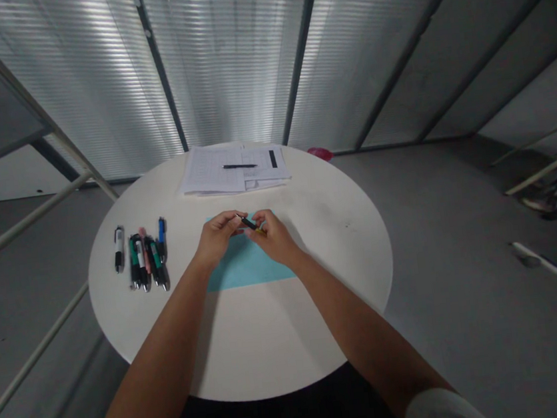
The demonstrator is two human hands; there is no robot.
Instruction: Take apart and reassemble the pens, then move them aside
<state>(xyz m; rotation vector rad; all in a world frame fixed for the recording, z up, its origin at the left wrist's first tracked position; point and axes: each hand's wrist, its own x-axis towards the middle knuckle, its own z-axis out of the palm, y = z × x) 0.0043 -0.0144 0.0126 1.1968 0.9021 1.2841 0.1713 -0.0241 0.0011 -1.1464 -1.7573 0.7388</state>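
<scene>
From the head view, the left hand [219,237] and right hand [274,237] are above blue paper [247,265], fingers closed, both pinching a black pen [247,223]. A small yellow piece [260,231] shows at the right fingertips. Loose pens [142,259] lie to the left.

You're at work in what looks like an office or meeting room: slatted window blinds [226,60] along the far wall, a grey floor [435,218], and a round white counter [274,344] with printed forms [232,167] and pens [143,258].

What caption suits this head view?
Left hand and right hand hold a black pen over blue paper on a round table.
</scene>
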